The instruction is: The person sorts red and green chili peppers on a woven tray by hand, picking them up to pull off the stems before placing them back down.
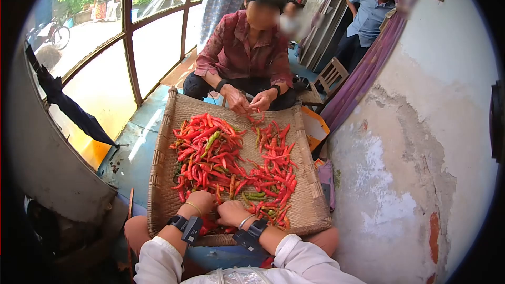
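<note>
A woven tray (310,200) rests across my lap with red peppers (205,147) heaped on its left and a looser group of peppers (276,165) on its right, a few of them green. Both my hands are at the near edge of the heap, close together. My left hand (202,202) has its fingers curled down among the peppers, and what they hold is hidden. Beside it, my right hand (232,213) is also closed, its fingertips bent in toward the peppers and out of sight. An orange-red pepper stands up between the two hands.
Across the tray sits a co-worker (242,52), both hands holding a red pepper over the far edge. Another person (368,16) stands at the doorway, and one more behind the co-worker. A wooden chair (331,76), a folded umbrella (79,108) and a cracked wall (389,179) flank the tray.
</note>
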`<state>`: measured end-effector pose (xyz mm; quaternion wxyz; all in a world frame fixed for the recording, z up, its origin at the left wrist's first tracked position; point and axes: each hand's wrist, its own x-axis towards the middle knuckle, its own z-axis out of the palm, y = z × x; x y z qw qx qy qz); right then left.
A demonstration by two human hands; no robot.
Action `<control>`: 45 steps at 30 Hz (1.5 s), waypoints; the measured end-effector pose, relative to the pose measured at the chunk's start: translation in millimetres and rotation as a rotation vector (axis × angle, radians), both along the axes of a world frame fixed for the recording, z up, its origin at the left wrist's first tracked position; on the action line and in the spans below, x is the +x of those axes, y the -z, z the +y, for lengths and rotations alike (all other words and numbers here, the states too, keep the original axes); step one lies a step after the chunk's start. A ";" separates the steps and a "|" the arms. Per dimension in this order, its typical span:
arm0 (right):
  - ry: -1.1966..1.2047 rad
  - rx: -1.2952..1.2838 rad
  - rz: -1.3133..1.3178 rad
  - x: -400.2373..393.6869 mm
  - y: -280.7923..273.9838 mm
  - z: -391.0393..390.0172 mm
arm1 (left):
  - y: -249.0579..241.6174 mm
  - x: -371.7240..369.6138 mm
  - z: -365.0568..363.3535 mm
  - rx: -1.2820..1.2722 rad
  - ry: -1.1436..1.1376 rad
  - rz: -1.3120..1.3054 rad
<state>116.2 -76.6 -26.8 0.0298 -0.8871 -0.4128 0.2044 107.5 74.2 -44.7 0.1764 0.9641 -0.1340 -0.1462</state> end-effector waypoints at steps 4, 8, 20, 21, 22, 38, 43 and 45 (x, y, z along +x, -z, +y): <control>0.105 0.003 0.051 2.9 4.2 -1.5 | 11.7 0.2 4.5 0.061 0.061 0.034; 0.224 0.119 0.100 12.8 18.3 -12.7 | -0.8 0.0 -1.2 -0.130 0.027 0.039; 0.899 1.298 1.150 26.1 8.3 -23.6 | -19.2 -2.0 -11.1 -0.508 -0.155 0.055; 0.899 1.296 1.149 27.0 6.8 -24.3 | -21.6 -2.7 -10.9 -0.510 -0.156 0.054; 0.864 1.219 1.119 28.0 6.0 -24.8 | -23.5 -3.3 -10.2 -0.542 -0.159 0.071; 1.315 1.939 0.851 81.6 17.4 -111.3 | -8.9 1.3 -2.1 -0.153 -0.347 -0.394; 0.996 1.006 0.895 48.2 27.4 -58.6 | -32.8 1.0 6.1 -0.058 -0.621 -0.323; 0.571 0.742 0.709 41.2 44.1 -43.2 | -29.7 2.1 11.2 0.050 -0.556 -0.171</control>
